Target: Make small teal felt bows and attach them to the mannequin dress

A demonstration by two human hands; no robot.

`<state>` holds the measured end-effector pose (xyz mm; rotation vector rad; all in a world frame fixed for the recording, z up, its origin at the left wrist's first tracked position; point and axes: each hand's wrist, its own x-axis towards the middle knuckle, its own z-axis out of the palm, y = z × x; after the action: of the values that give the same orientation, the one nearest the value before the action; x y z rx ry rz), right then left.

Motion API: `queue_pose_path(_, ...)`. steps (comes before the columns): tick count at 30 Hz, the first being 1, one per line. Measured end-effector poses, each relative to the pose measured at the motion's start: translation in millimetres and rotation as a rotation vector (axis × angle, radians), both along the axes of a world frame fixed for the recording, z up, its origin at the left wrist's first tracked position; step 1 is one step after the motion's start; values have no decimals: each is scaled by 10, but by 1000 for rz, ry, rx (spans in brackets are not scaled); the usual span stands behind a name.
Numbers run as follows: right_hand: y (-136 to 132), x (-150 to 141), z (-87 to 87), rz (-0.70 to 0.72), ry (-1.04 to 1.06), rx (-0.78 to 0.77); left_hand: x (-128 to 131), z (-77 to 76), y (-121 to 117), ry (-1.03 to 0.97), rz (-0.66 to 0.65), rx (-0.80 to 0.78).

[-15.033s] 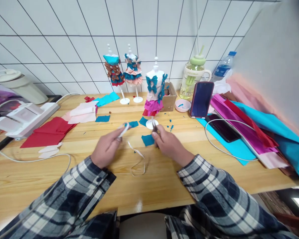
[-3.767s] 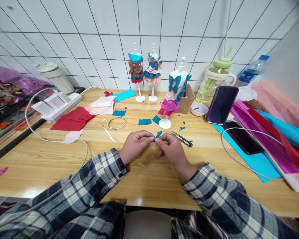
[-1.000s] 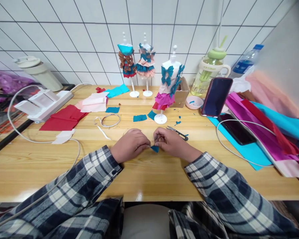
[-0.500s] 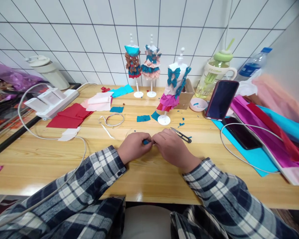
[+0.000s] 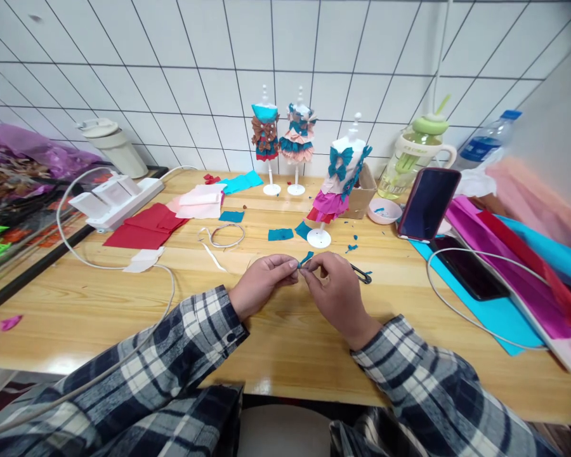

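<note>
Teal scrap (image 5: 306, 258), mostly hidden at the left fingers a moment ago, now pokes out beyond both hands' fingertips. Left hand (image 5: 268, 282) and right hand (image 5: 337, 293) pinch its near end; black snips (image 5: 366, 278) lie just beside the right fingers, partly covered.

Two rear mannequins (image 5: 265, 138) stand on the table (image 5: 209, 377), left of and behind the front mannequin (image 5: 339, 181). A box (image 5: 363, 201) sits behind the latter; a bowl (image 5: 385, 216) lies between box and smartphone (image 5: 429, 204). The power strip (image 5: 144, 198) lies at left. Thread snips (image 5: 362, 275) lie partly behind the right hand (image 5: 337, 292).
</note>
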<state>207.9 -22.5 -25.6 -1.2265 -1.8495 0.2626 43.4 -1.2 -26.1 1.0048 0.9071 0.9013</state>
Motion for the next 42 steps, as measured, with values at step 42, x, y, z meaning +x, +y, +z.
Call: queue_pose_path(42, 160, 121, -41, 174, 314, -368, -66, 43, -3, 388, -103, 274)
